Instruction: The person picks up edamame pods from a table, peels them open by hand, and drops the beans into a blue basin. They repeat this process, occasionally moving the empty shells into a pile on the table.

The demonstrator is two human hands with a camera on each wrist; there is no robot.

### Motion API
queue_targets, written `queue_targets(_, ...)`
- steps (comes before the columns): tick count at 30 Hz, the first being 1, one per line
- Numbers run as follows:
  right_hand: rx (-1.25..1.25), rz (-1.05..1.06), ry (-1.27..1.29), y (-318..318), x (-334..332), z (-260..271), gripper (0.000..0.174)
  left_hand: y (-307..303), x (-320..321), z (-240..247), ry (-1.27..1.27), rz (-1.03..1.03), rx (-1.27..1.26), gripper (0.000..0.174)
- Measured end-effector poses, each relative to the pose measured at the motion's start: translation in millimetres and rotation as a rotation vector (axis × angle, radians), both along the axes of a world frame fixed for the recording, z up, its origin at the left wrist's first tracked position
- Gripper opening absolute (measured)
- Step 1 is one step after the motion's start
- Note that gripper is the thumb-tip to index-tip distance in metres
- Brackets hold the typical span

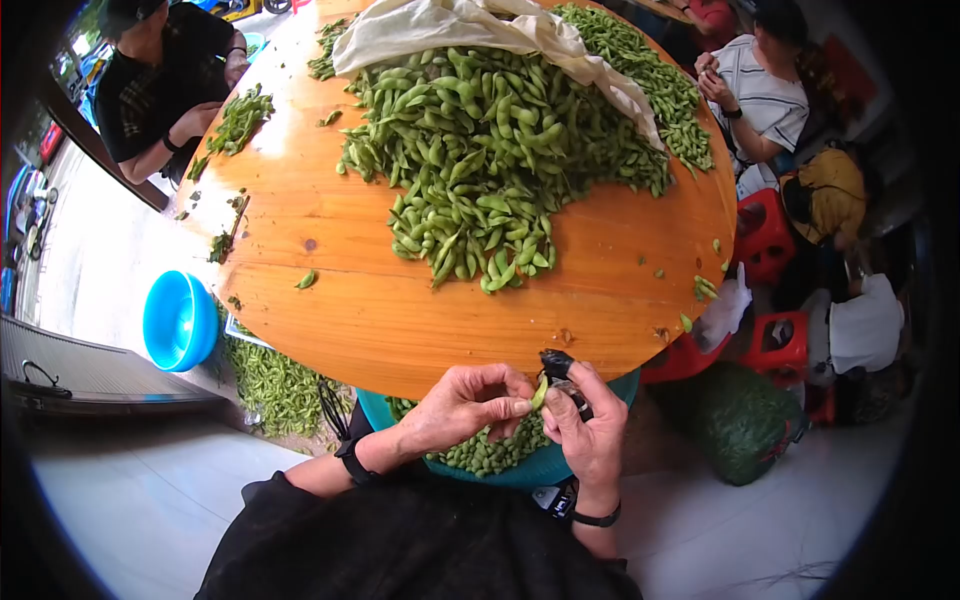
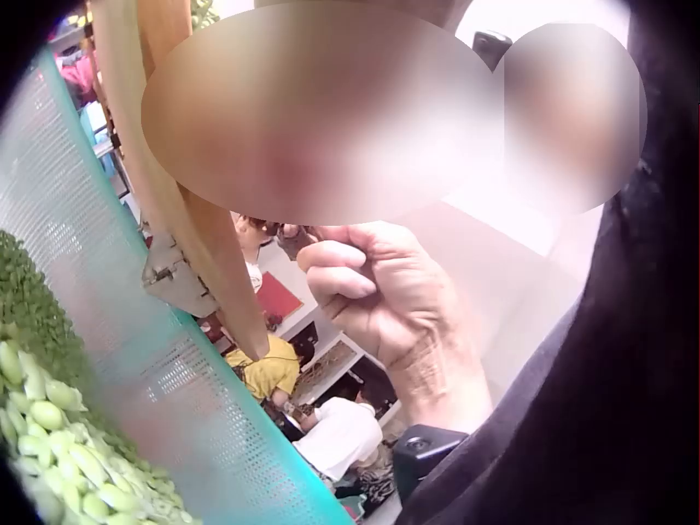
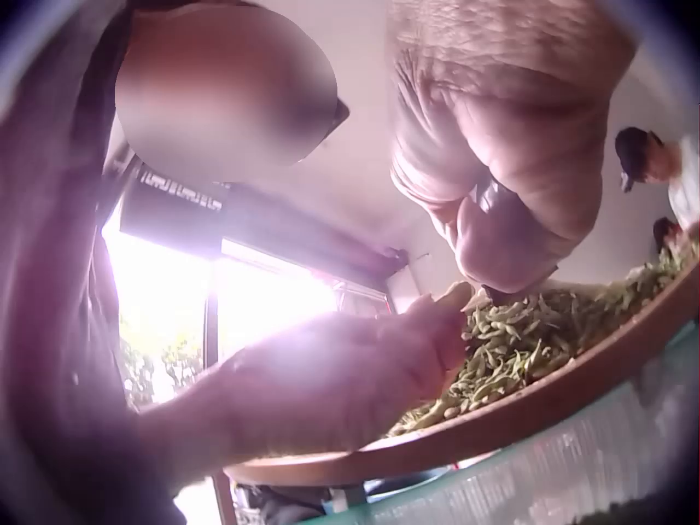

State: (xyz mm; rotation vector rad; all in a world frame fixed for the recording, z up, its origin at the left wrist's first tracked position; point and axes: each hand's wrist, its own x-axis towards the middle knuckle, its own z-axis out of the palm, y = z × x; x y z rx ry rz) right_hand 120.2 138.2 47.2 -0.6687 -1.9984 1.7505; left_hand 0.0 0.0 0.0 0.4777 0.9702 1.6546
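1 green pod [image 1: 541, 392] is pinched by both the left hand [image 1: 462, 410] and the right hand [image 1: 590, 428], above 1 teal basin [image 1: 375, 412] of beans [image 1: 488, 457]. On the table [image 1: 330, 225], 1 cloth [image 1: 450, 32] covers part of 1 large pod heap [image 1: 475, 130]. 1 blue basin [image 1: 180, 320] stands left. The hands and table edge partly hide the teal basin.

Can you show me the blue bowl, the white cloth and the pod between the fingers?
Blue bowl [image 1: 174, 320], head view: its inside.
White cloth [image 1: 460, 26], head view: its middle.
Pod [image 1: 540, 392], head view: its middle.
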Motion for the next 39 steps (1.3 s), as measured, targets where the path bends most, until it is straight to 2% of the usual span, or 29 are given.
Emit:
queue_targets(3,-0.259,0.093,0.043,0,-3,-3,0.031,-3,1,10,-0.058,-0.031,0.003,0.018)
queue_targets(5,-0.272,0.069,0.019,2,-3,-6,0.029,-2,1,15,0.223,-0.016,-0.145,0.019)
queue_targets(6,-0.264,0.066,0.016,6,-3,-6,0.029,3,2,12,0.22,-0.018,-0.136,0.019)
queue_targets(8,0.172,0.143,-0.023,8,-5,-10,0.027,4,0,7,0.78,0.012,-0.045,0.021)
queue_targets(9,0.166,0.138,-0.024,9,-5,-11,0.027,4,-1,5,0.779,0.005,-0.048,0.021)
queue_targets(11,0.223,0.163,0.054,9,-4,-12,0.025,6,-2,2,0.994,0.098,0.038,0.022)
queue_targets(15,0.233,0.139,-0.007,10,0,-13,0.023,5,3,8,1.03,0.165,0.042,0.021)
queue_targets(17,-0.077,0.152,0.031,7,1,-6,0.022,0,-1,13,0.83,0.035,0.023,0.022)
queue_targets(18,-0.077,0.156,0.033,5,1,-6,0.022,-2,-1,17,0.833,0.039,0.022,0.022)
queue_targets(20,-0.04,0.159,0.104,4,0,-8,0.022,-3,0,24,0.503,-0.028,-0.097,0.025)
queue_targets(21,-0.037,0.162,0.107,4,1,-10,0.022,-3,1,24,0.506,-0.024,-0.096,0.025)
queue_targets(23,0.034,0.181,0.179,4,2,-15,0.027,-5,5,19,0.26,-0.029,-0.079,0.024)
queue_targets(24,0.034,0.182,0.179,3,2,-13,0.027,-5,7,19,0.26,-0.029,-0.078,0.024)
queue_targets(26,-0.146,0.148,0.162,-1,0,-6,0.021,-4,9,20,-0.048,-0.045,-0.091,0.027)
queue_targets(30,-0.289,0.13,0.167,0,2,-10,0.02,-2,11,22,-0.14,-0.057,-0.15,0.028)
queue_targets(33,-0.32,0.157,0.164,7,0,-9,0.019,2,14,19,-0.202,-0.043,-0.059,0.029)
queue_targets(39,-0.228,0.342,0.141,32,-7,-1,0.018,12,17,32,-0.241,0.026,-0.092,0.029)
